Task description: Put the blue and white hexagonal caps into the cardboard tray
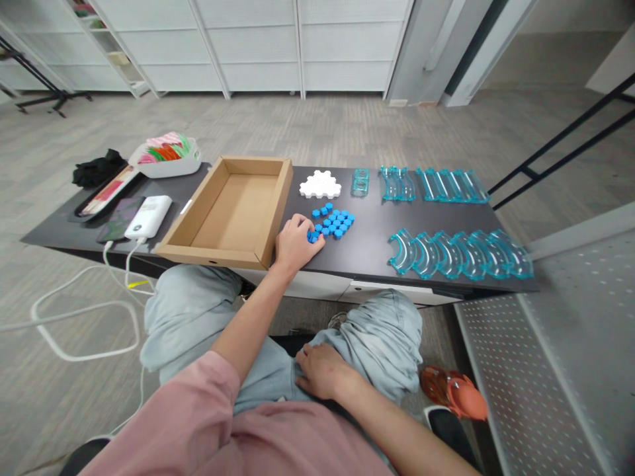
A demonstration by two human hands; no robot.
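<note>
Small blue hexagonal pieces (pixel 338 223) lie in a loose cluster on the dark table. At the cluster's left edge is my left hand (pixel 296 243), its fingers curled down and closed about the nearest blue pieces; how many it grips is partly hidden. Behind the blue pieces sits a group of white hexagonal pieces (pixel 320 184), packed side by side. My right hand (pixel 325 370) rests on my lap, fingers lying loosely flat and holding nothing.
Left of the cluster stands an open cardboard box (pixel 225 256). Clear teal curved track pieces (pixel 451 256) and straight ones (pixel 452 186) line the right side. A white power bank (pixel 149 217), a phone (pixel 120 219) and a plastic basket (pixel 171 168) occupy the left end.
</note>
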